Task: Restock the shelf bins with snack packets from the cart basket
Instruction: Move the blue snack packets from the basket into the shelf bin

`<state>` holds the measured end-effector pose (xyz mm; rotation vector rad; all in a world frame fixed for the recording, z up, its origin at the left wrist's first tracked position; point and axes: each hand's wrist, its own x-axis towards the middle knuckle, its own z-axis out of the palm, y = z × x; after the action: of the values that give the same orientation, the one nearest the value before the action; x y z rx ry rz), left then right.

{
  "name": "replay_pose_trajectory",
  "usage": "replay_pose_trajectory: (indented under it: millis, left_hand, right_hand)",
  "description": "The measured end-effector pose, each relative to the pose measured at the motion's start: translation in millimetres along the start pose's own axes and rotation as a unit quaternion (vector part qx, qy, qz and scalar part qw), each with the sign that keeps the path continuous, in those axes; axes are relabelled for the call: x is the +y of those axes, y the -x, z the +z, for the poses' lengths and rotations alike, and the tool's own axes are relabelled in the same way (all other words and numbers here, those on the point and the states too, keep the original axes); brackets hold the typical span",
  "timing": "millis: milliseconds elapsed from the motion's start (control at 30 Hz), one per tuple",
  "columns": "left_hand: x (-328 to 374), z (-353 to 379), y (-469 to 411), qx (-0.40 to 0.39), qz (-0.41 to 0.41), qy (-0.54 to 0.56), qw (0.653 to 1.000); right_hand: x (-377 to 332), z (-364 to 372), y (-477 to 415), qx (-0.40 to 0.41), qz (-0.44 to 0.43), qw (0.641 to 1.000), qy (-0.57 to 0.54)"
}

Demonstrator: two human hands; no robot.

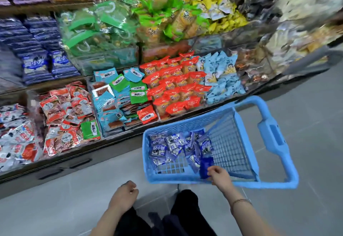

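A light blue cart basket (246, 117) stands on the floor at the lower right. Several blue and silver snack packets (174, 145) lie on its bottom. My right hand (219, 175) reaches over the basket's near rim and pinches one blue packet (205, 165) at its lower edge. My left hand (126, 195) hangs over the floor to the left of the basket, fingers curled, holding nothing that I can see. Shelf bins (104, 130) full of packets run across the view beyond the basket. Matching dark blue packets (37, 50) are stacked on the upper left shelf.
The lower shelf holds red-and-silver packets (66, 113), teal and green packets (118, 94), orange packets (172, 87) and pale blue packets (220, 76). Green and yellow bags fill the upper shelf. Grey tiled floor (306, 105) lies right of the basket. My dark-trousered knees are at the bottom.
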<state>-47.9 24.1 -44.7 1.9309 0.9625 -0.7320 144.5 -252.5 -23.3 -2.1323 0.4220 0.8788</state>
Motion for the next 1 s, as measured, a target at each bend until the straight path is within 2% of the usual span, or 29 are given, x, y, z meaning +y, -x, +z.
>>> replay_pose_trajectory:
  millis: [233, 400, 467, 667, 733, 833, 1000]
  left_hand:
    - [68, 68, -24, 0.117, -0.078, -0.008, 0.990]
    - [85, 82, -70, 0.200, -0.154, 0.073, 0.965]
    - [83, 84, -93, 0.234, -0.169, 0.085, 0.954]
    - [70, 90, -141, 0.341, -0.184, 0.077, 0.918]
    - [64, 93, -143, 0.357, -0.178, 0.057, 0.915]
    - [60, 96, -145, 0.364, -0.151, 0.056, 0.917]
    - [58, 100, -145, 0.377, -0.137, 0.058, 0.914]
  right_hand:
    - [19, -51, -91, -0.110, -0.007, 0.980, 0.163]
    - [34, -37, -149, -0.177, 0.018, 0.938, 0.297]
    - [39, -21, -168, -0.186, 0.016, 0.931, 0.315]
    - [78, 25, -218, -0.131, 0.102, 0.954, 0.250]
    - [85, 38, -228, -0.117, 0.120, 0.930, 0.328]
    - [91, 58, -236, -0.075, 0.106, 0.867, 0.481]
    - [99, 75, -239, -0.004, 0.107, 0.854, 0.509]
